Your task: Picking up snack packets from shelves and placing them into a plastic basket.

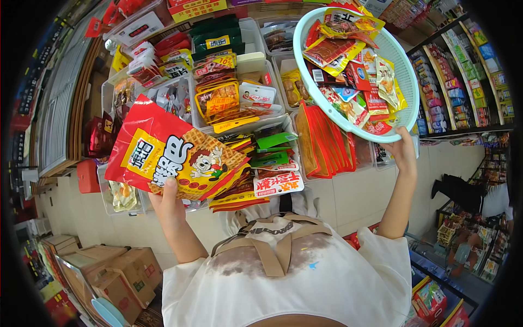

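My left hand (pixel 169 206) grips a large red and yellow snack packet (pixel 175 157) by its lower edge, thumb on the printed front. The packet is tilted over the clear plastic bins and hides part of them. With my right hand (pixel 402 153) I hold the near rim of a pale turquoise plastic basket (pixel 355 133). Heaped in the basket are several small snack packets (pixel 335 53). Beneath the basket, a bin holds a row of red-edged packets (pixel 322 139). Between my hands, a white and red packet (pixel 278 183) leans at the front of another bin.
More bins hold dark green packets (pixel 216 41) and yellow-orange packets (pixel 216 102). Stocked shelves (pixel 453 81) rise on the right. Cardboard boxes (pixel 122 282) are stacked on the tiled floor at lower left. A person in dark trousers (pixel 459 190) is at the far right.
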A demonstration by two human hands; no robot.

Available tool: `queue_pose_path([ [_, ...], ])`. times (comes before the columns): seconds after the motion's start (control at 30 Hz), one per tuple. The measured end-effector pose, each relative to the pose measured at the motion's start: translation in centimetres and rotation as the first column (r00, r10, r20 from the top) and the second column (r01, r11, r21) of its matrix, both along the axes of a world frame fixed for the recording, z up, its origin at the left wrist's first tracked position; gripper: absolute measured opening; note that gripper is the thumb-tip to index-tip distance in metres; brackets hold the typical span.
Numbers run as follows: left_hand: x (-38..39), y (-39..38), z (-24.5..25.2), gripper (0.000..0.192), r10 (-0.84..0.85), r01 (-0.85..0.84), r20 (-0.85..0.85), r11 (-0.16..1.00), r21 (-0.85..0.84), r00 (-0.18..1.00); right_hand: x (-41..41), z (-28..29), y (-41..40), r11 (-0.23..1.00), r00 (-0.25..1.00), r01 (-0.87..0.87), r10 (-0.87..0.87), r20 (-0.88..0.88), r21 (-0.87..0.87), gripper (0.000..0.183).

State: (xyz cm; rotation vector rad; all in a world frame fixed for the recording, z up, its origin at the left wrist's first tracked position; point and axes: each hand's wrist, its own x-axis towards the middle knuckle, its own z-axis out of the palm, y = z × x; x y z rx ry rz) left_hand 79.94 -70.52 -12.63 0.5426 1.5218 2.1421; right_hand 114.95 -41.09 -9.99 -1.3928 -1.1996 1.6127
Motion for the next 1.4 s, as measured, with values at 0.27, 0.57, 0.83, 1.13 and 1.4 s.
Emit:
queue_pose_path([
  [0.27, -0.7, -0.4, 1.1, 0.052, 0.112, -0.112, 0.016, 0.993, 0.021, 0.994, 0.8, -0.4, 0.6, 0.996, 0.994, 0.041, -0.048, -0.094, -0.075, 0.049],
  [0.57, -2.1, -2.8, 1.4, 0.051, 0.233, -0.235, 0.035, 0.969, 0.080, 0.972, -0.5, 1.3, 0.5, 0.998, 0.985, 0.026, -0.034, -0.168, -0.050, 0.053],
  [0.83, -2.7, -4.4, 1.3, 0.053, 0.297, -0.299, 0.041, 0.950, 0.091, 0.954, -5.9, 4.0, 0.6, 0.990, 0.972, -0.141, 0.141, -0.187, 0.012, 0.043],
  [1.13, -2.6, -6.7, 0.9, 0.051, 0.358, -0.359, 0.029, 0.929, 0.096, 0.933, -10.7, 2.3, 0.8, 0.943, 0.939, -0.330, 0.323, -0.120, -0.047, 0.046],
  [1.4, -2.5, -6.7, 0.8, 0.052, 0.331, -0.333, 0.036, 0.940, 0.074, 0.943, -12.3, 2.4, -0.1, 0.908, 0.908, -0.410, 0.415, 0.050, -0.093, 0.049],
])
